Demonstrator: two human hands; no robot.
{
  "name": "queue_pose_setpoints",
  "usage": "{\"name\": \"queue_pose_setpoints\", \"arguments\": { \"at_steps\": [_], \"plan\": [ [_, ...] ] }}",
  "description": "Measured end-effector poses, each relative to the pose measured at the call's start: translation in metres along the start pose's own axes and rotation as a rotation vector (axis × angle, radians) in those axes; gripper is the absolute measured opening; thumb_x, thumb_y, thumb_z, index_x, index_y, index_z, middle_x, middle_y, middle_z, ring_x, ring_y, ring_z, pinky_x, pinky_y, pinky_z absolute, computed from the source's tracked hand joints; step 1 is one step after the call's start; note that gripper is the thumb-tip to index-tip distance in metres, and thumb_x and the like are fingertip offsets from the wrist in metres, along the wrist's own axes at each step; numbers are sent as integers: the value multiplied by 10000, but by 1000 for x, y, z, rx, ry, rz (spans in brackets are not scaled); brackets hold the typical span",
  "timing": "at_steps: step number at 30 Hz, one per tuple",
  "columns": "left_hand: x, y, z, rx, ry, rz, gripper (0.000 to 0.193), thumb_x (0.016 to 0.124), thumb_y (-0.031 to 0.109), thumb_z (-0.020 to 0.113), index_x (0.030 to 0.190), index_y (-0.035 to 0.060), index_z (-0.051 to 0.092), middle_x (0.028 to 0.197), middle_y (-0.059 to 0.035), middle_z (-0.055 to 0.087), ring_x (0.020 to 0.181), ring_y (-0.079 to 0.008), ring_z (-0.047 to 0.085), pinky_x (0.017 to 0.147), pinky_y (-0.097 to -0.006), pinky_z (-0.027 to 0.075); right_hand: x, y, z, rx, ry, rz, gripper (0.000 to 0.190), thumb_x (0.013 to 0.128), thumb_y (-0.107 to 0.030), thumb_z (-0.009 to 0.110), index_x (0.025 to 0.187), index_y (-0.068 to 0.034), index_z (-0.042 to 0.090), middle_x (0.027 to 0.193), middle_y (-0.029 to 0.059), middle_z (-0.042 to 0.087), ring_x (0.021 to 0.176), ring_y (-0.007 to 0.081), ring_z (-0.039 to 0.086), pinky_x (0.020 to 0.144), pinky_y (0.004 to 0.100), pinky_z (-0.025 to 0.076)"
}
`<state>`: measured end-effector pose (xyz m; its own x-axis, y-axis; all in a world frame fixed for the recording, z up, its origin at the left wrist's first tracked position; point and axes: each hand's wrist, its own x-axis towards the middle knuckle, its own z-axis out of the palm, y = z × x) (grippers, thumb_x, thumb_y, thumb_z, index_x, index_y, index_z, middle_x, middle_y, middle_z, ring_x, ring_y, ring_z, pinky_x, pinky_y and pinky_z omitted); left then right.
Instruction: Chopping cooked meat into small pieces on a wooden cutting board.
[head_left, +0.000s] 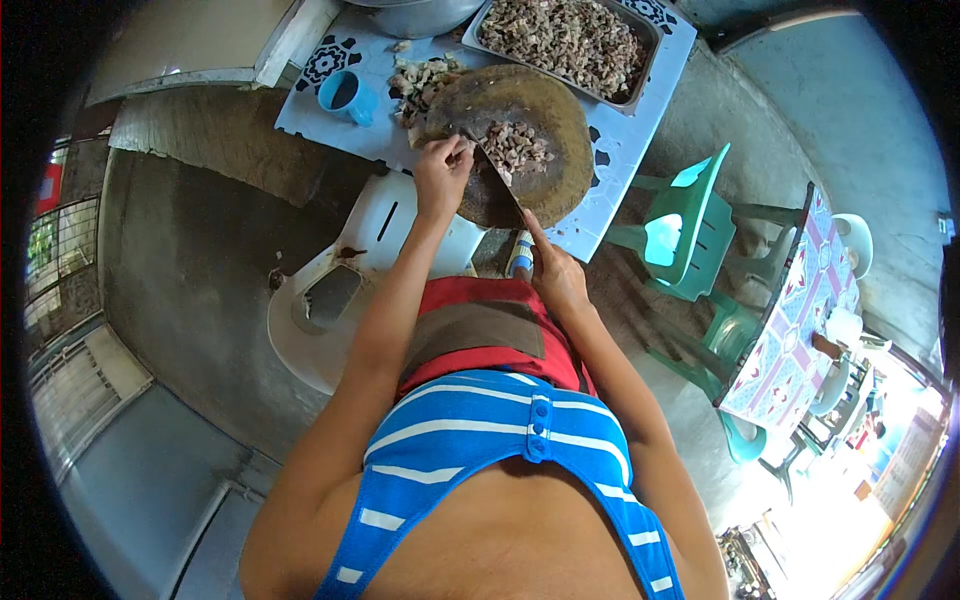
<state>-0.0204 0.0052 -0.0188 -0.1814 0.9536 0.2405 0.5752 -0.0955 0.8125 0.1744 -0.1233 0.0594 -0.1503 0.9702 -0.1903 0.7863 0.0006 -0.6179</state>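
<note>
A round wooden chopping block (562, 142) stands on the table, with a small heap of chopped meat (517, 148) on it. My right hand (556, 274) grips the near end of a large knife (495, 169), whose blade lies slanting across the block, left of the heap. My left hand (444, 172) is at the blade's far end, fingers bent together; whether it pinches the blade or a bit of meat cannot be told. More chopped pieces (424, 82) lie on the table at the block's left edge. Behind the block, a metal tray (637, 94) is full of chopped meat.
A blue mug (347, 96) stands on the table's left part, and a metal pot (420, 19) at the back. A white plastic chair (300, 330) is close on my left. Green plastic chairs (694, 225) and a second table (787, 322) with a patterned cover are at right.
</note>
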Motion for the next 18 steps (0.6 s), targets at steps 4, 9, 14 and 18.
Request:
{"name": "queue_pose_setpoints", "arguments": {
  "at_steps": [4,9,14,18],
  "plan": [
    [-15,19,-5,-13,-207,2,279,876,127,658,1113,-20,669,1048,-173,595,899,-347,626,797,-409,522,8,5,6,102,24,-12,714,890,-41,561,1514,-264,294,845,239,649,750,418,643,651,497,483],
    [-20,25,-10,200,-228,89,252,899,113,623,1112,-17,659,1018,-189,558,914,-366,602,792,-433,498,17,-20,1,287,43,-1,657,921,-42,531,1506,-252,319,852,274,644,745,448,640,648,494,479],
    [-18,21,-11,269,-239,113,262,897,99,615,1125,-27,642,1035,-191,551,963,-376,580,825,-440,482,25,-19,8,258,28,-42,640,925,-40,522,1501,-240,328,884,298,643,755,464,638,638,500,481],
    [-18,15,-10,290,-283,84,270,895,98,613,1130,-33,638,1060,-199,552,986,-376,573,855,-439,480,32,-14,14,277,83,-130,627,928,-41,509,1496,-239,331,867,319,635,746,475,638,637,515,482]
  ]
}}
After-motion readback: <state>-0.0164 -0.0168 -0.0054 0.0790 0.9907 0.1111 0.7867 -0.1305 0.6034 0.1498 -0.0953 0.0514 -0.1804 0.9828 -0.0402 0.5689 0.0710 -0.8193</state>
